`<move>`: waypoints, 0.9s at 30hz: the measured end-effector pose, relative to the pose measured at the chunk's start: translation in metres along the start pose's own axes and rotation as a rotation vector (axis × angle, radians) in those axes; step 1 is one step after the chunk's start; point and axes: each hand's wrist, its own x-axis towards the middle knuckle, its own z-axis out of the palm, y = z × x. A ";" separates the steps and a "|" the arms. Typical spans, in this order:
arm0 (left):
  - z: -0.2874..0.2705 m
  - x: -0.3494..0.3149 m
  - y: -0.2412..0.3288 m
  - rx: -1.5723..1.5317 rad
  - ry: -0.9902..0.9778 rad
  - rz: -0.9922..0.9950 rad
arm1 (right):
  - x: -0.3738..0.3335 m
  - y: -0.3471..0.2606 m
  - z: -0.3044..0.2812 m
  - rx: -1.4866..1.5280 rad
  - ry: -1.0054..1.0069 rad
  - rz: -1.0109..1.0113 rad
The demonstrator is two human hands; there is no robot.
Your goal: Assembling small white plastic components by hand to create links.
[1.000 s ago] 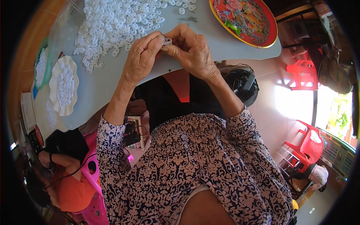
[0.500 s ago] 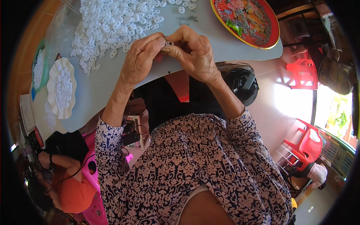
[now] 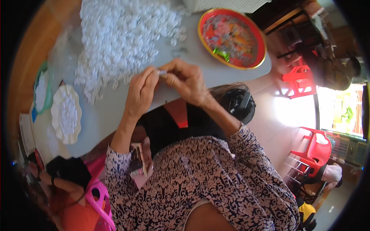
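Note:
Above the near edge of the grey table, my left hand (image 3: 141, 92) and my right hand (image 3: 188, 82) meet with fingertips pinched together. Between them is a small white plastic piece (image 3: 163, 72), partly covered by the fingers and blurred. A large pile of similar white two-holed pieces (image 3: 119, 42) spreads over the table just beyond my left hand. To the right lies a round red tray (image 3: 263, 50) with a gold rim, holding many small grey metal parts (image 3: 246, 40) and a bright green item (image 3: 221, 54).
At the left, a white scalloped dish (image 3: 56, 122) and a green basket (image 3: 49, 93) hold white pieces. A white basket (image 3: 227, 4) stands at the far edge. Red plastic chairs (image 3: 318, 150) are to the right; another person in orange (image 3: 79, 215) sits lower left.
The view has shifted, so the table, tray and hands appear lower, and the white basket has come into sight. My hands stay together around the small piece.

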 end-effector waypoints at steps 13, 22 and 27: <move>-0.020 -0.009 0.001 -0.371 0.206 -0.039 | 0.147 -0.074 -0.133 -0.274 0.256 -0.325; -0.025 -0.028 -0.016 -0.634 0.477 -0.077 | 0.091 -0.024 -0.037 -0.734 -0.211 -0.506; -0.019 -0.022 -0.007 -0.670 0.475 -0.096 | 0.065 -0.014 -0.028 -0.770 -0.322 -0.388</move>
